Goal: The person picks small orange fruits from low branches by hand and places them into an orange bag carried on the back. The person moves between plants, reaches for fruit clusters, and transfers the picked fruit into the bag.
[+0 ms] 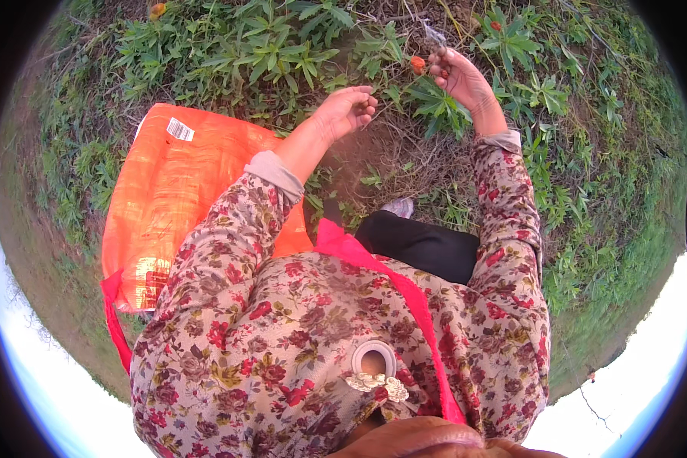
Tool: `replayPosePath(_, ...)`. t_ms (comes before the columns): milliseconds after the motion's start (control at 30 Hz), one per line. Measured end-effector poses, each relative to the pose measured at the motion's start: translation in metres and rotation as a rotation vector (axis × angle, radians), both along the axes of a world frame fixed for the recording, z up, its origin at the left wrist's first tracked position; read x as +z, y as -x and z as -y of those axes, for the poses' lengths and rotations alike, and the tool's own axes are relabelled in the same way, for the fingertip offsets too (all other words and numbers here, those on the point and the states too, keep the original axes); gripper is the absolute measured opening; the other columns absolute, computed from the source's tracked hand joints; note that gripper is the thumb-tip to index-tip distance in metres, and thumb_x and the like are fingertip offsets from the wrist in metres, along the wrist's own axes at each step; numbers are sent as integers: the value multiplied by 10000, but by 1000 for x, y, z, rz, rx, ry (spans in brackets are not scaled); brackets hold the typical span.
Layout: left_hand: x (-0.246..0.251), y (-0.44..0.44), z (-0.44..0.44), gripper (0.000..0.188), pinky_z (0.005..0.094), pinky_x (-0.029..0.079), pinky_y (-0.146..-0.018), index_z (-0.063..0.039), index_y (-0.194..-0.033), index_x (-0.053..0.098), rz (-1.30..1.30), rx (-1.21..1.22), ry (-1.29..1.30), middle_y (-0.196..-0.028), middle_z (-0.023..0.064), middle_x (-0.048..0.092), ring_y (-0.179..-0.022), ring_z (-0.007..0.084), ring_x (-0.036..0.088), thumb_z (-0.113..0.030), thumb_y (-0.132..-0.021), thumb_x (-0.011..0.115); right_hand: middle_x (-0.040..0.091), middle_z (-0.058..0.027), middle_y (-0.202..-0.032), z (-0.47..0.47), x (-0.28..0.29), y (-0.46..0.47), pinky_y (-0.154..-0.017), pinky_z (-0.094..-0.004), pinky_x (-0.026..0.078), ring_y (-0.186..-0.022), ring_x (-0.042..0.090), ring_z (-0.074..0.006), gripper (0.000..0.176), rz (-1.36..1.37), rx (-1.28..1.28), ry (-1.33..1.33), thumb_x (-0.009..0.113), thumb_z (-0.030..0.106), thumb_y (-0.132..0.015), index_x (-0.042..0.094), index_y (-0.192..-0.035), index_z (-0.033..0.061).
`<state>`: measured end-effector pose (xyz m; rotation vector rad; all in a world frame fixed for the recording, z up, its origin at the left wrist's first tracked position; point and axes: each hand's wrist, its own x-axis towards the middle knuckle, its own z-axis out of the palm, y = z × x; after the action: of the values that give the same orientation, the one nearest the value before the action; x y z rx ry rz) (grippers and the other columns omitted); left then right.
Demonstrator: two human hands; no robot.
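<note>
My right hand is raised over the plants at the upper right. Its fingertips pinch a dry greyish tuft of plant matter. Just left of those fingers is an orange flower head, and a small reddish piece shows by the curled fingers. Below them spreads a green plant with toothed leaves. My left hand hovers over bare soil and stems, its fingers curled inward; whether something small sits in them is unclear. An orange woven plastic bag hangs beside my left arm, a pink cloth strap crossing my chest.
Leafy green plants grow thickly ahead, with another orange flower at upper left and a red-orange one at upper right. Brown soil with dry stalks lies between my arms. A black-clothed leg shows below.
</note>
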<state>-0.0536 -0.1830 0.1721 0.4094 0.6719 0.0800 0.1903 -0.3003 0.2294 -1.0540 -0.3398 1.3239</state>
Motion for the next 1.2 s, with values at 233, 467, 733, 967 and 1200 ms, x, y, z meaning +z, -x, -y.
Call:
replayPosePath(233, -8, 6, 9, 216, 299, 528, -596, -20, -1073, 481, -152, -4, -62, -894, 106, 577, -722, 177, 585, -72, -864, 497, 622, -92, -814, -8, -33, -32, -595, -284, 452, -709, 587, -189, 274, 902, 37, 577, 527, 266, -828, 616, -955, 41)
replayPosePath(467, -8, 9, 13, 181, 296, 529, -629, -16, -1025, 527, -143, -59, -75, -886, 100, 574, -743, 179, 582, -124, -882, 497, 618, -151, -967, 25, -71, -15, -821, -398, 446, -913, 581, -318, 286, 1562, 500, 884, 506, 313, -782, 644, -955, 132)
replayPosePath(733, -7, 6, 19, 201, 315, 533, -658, -10, -1041, 535, -80, -106, -23, -914, 110, 578, -783, 206, 598, -105, -867, 503, 632, -133, -890, 10, -68, -8, -747, -416, 454, -857, 590, -327, 282, 1585, 180, 857, 534, 356, -798, 578, -1001, 165)
replayPosePath(967, -7, 7, 21, 239, 336, 537, -689, 0, -1079, 514, -43, -88, -3, -923, 112, 579, -806, 221, 602, -93, -859, 513, 616, -203, -882, -4, -79, 0, -744, -453, 460, -855, 588, -370, 340, 1688, 281, 887, 534, 326, -814, 464, -991, 44)
replayPosePath(1200, -7, 6, 23, 240, 345, 542, -706, 7, -1091, 500, -70, -44, 5, -926, 114, 579, -811, 211, 599, -86, -870, 492, 621, -186, -892, -1, -91, -14, -758, -425, 456, -854, 593, -345, 341, 1647, 248, 847, 550, 312, -795, 503, -993, 38)
